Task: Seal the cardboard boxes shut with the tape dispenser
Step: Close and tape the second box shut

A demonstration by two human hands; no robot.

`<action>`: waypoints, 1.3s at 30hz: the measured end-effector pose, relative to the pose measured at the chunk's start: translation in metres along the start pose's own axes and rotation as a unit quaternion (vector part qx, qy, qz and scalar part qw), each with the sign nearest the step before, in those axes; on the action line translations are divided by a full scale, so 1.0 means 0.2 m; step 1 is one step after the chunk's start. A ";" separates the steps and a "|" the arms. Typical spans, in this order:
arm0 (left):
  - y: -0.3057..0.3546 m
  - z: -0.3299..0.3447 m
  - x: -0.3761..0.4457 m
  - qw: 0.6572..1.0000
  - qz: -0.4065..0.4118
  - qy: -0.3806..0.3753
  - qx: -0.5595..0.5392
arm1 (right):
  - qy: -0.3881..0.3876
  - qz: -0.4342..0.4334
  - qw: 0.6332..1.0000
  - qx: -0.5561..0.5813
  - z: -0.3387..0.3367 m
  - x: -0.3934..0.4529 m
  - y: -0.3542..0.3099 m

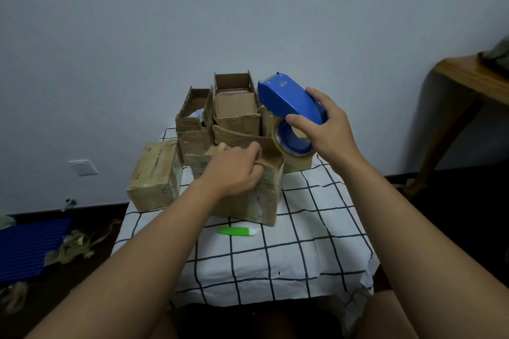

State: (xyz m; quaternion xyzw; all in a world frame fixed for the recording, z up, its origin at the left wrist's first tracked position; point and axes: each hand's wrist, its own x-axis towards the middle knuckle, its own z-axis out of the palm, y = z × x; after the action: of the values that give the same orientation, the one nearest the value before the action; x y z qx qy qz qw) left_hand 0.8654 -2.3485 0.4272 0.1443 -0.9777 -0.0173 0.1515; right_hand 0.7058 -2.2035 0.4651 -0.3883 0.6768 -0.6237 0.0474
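Pale blue-grey wall closes off the back of the scene, and in front of it stands a small bench (303, 250) draped in a white cloth with a black grid. A cluster of worn cardboard boxes crowds its far half.

The right hand (329, 126) grips the blue tape dispenser (292, 107), thumb and fingers curled round its body, and holds it in the air above the right side of the cluster, its cutter end pointing up and away. A roll of tan tape (292, 143) sits in it. The left hand (234, 170) rests on the near box (259, 195), fingers curled over the flaps at its top edge as if pressing them together.

As for progress, the closed box (154, 176) at the left edge of the bench looks wrapped and shut, so it seems finished. Two back boxes (234, 102) stand with flaps upright and plainly open. A further box behind the dispenser is mostly hidden; I cannot tell its state. The near box appears to be the one in hand: flaps held down, no fresh strip visibly laid across the seam yet. Most of the sealing therefore seems to remain.

A green-and-white cutter (237, 231) lies on the cloth near the front box. Scraps of old tape (74, 248) litter the floor on the left.
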 end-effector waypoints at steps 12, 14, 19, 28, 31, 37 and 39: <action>-0.05 0.22 -0.01 0.993 -0.052 0.105 -0.012 | 0.005 0.016 1.000 0.019 -0.06 -0.03 0.05; -0.05 0.23 -0.03 0.989 -0.060 0.138 0.005 | 0.005 0.016 1.000 0.017 -0.06 -0.03 0.06; -0.04 0.23 -0.03 0.988 -0.102 0.102 0.049 | -0.003 0.024 1.000 0.019 -0.03 -0.04 0.08; -0.02 0.29 -0.14 0.980 -0.118 0.154 -0.049 | -0.032 0.024 0.999 0.033 0.09 -0.03 0.08; -0.06 0.28 -0.19 0.985 -0.116 0.106 -0.064 | -0.051 0.030 0.997 0.045 0.17 -0.02 0.09; -0.22 0.20 -0.25 0.994 -0.094 -0.038 -0.031 | -0.094 0.023 0.995 0.005 0.29 -0.04 0.15; -0.30 0.19 -0.25 0.993 -0.103 -0.054 0.023 | -0.090 0.029 0.995 0.011 0.28 -0.04 0.17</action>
State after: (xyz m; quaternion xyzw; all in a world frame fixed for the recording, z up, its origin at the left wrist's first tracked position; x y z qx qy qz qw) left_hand 0.9159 -2.3915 0.3728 0.2464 -0.9646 -0.0180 0.0926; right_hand 0.7265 -2.2461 0.4194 -0.4224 0.6737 -0.5922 0.1304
